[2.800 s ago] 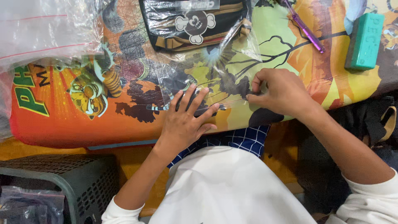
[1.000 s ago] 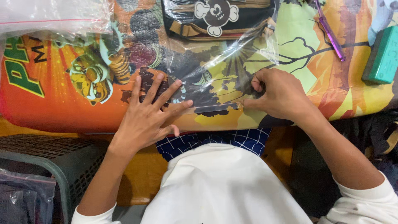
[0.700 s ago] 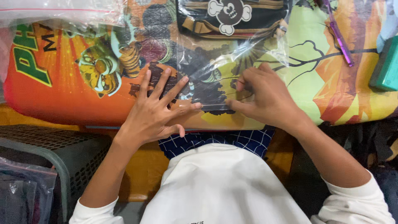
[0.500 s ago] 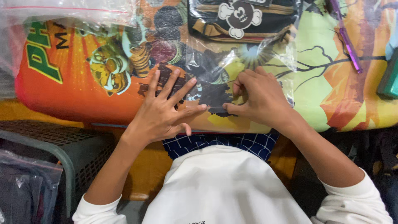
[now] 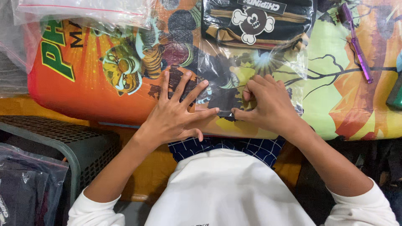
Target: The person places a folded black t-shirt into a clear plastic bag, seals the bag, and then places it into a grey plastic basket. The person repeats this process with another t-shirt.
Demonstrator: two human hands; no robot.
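Head view, looking down. Centre of frame: clear bag [image 5: 234,79] lying flat on a cartoon-print mat [image 5: 83,83], orange at left, yellow-green at right. A black pouch [image 5: 255,23] with a white cartoon figure sits inside the bag's far end, at top centre.

Left hand [image 5: 176,115], centre: palm down, fingers spread wide, pressing flat on the bag's near end. Nothing gripped.

Right hand [image 5: 268,106], just right of centre: fingers curled narrow, thumb and forefinger tips at the bag's near edge, close to the left forefinger tip. Appears to pinch the plastic edge; the contact itself is too small to confirm.

Surroundings: more clear bags [image 5: 83,10] at upper left, overlapping the mat. Purple pen [image 5: 356,44] at upper right, lying on the mat. Green object [image 5: 395,94] at right edge, mostly cut off. Grey crate [image 5: 58,140] at lower left, below the mat's edge. A bagged dark item [image 5: 25,184] at lower left corner.
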